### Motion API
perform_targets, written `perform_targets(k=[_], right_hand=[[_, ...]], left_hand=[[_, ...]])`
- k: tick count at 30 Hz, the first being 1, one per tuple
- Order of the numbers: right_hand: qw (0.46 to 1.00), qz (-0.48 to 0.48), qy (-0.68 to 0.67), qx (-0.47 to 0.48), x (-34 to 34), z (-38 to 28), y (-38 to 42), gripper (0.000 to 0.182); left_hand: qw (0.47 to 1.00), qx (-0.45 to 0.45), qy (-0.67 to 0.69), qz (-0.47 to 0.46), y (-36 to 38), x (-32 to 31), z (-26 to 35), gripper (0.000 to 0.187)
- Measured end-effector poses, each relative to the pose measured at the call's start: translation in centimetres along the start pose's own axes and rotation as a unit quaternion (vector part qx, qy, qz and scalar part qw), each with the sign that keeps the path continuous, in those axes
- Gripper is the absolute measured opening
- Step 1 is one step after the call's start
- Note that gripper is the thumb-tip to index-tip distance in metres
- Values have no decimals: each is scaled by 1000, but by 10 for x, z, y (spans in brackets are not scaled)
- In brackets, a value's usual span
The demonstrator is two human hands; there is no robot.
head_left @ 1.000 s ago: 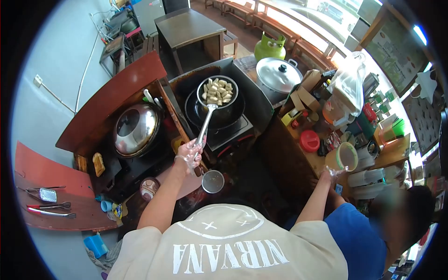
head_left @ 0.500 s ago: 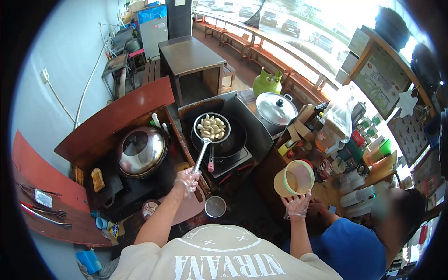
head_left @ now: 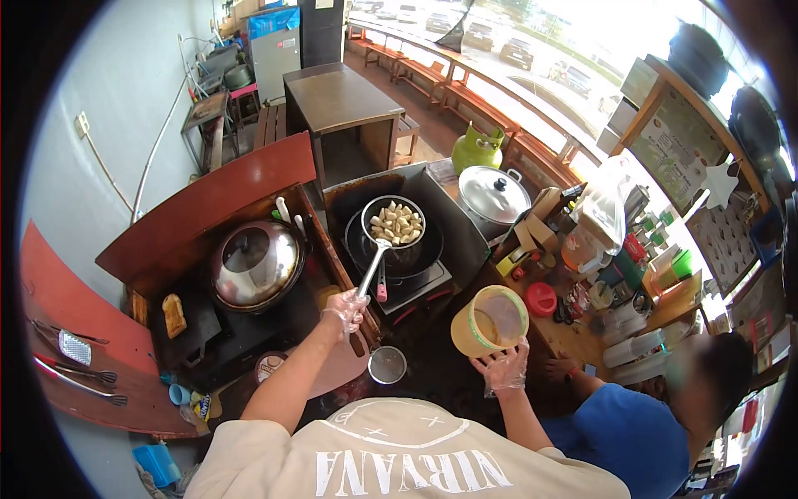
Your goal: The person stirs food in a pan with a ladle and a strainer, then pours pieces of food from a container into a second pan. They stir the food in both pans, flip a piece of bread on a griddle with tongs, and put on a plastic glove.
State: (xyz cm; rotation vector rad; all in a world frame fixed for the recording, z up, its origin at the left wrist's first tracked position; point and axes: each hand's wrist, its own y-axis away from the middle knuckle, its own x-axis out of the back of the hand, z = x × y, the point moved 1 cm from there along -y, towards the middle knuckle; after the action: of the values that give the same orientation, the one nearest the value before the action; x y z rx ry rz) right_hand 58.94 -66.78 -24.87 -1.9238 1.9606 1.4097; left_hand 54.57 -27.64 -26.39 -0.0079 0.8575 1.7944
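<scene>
Small eatery kitchen; stove (head_left: 409, 289), lidded pots, long benches (head_left: 449, 93)

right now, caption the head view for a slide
Gloved left hand holding a strainer of pale chunks over a wok, gloved right hand holding a plastic tub.

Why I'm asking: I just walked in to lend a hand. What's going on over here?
Someone in clear plastic gloves is at the stove. Their left hand grips the handle of a strainer full of pale pieces, above a dark wok. Their right hand holds a yellowish tub, off to the wok's right. Beside the stove, a domed lid covers a pan. Another person in blue is at the right.
</scene>
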Motion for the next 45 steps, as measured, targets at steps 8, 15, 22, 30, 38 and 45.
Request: perform_targets(k=[8,15,22,30,38,45], right_hand=[[998,-36,45,-15,-8,34,-25,77],[995,-89,47,-28,-22,50,-38,67],[992,-113,38,-43,-14,49,-44,66],[993,-99,52,-33,0,47,-47,73],[996,-71,42,-36,13,46,-46,71],[997,-53,48,-40,23,47,-50,68]], left_hand=[[1000,-17,-8,22,-4,0,-5,10],[1000,-10,-3,27,16,-11,-17,14],[999,-36,0,0,11,3,-13,16],[1000,-21,-11,-5,17,14,-3,9],[1000,-11,10,-8,14,13,-3,11],[997,-9,-48,55,12,4,-7,11]])
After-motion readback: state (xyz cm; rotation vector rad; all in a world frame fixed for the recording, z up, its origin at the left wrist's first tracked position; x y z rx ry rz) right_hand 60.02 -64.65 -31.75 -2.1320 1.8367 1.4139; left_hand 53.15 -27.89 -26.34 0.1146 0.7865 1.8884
